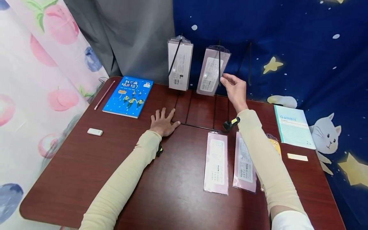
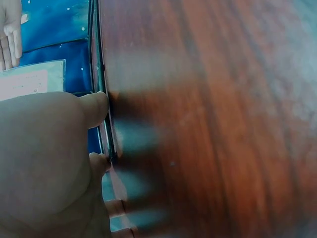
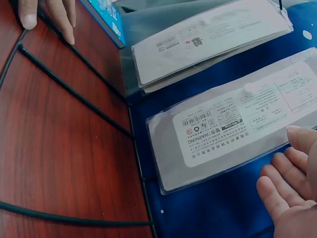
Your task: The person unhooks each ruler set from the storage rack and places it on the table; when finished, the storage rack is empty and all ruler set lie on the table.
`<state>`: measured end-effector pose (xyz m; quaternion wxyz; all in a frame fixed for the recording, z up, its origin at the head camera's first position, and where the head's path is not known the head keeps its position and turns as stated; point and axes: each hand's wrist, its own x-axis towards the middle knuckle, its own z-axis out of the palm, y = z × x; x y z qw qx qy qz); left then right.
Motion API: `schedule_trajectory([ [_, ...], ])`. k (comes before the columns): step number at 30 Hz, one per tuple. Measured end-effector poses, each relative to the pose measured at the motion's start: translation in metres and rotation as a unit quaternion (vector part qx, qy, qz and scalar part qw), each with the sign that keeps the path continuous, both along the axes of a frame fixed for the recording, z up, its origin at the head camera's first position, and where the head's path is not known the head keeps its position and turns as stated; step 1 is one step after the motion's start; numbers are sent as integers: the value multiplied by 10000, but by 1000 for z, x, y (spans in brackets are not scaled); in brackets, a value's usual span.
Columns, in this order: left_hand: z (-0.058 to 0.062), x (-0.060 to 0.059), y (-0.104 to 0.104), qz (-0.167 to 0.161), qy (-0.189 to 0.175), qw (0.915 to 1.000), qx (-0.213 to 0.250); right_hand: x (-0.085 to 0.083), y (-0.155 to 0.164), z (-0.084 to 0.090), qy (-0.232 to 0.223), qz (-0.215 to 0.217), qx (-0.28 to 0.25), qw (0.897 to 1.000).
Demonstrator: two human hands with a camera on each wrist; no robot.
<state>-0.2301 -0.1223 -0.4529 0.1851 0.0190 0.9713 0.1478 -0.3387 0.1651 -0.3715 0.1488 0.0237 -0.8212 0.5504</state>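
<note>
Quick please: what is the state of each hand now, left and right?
Left hand: open, fingers spread flat on the table, holding nothing.
Right hand: open, fingers relaxed beside the hanging packet; whether it touches it cannot be told.

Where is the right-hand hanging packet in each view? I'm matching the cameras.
Head: packet top centre, by the right hand.
Left wrist: not surely in it.
Right wrist: centre right, above the fingers.
Shared landmark: black wire rack.

Glossy clear plastic packet (image 1: 213, 71); smooth wood-look table (image 1: 86, 166); thin black metal wire rack (image 1: 198, 110); cloth backdrop (image 1: 287, 38).
</note>
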Motion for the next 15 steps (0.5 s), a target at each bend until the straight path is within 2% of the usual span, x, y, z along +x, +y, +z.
schedule_trajectory([
  [10,0,0,1,-8,36,10000,-29,-7,-8,6,260,-8,28,9997],
  [15,1,0,1,-9,37,10000,-34,-3,-9,7,151,67,284,9995],
])
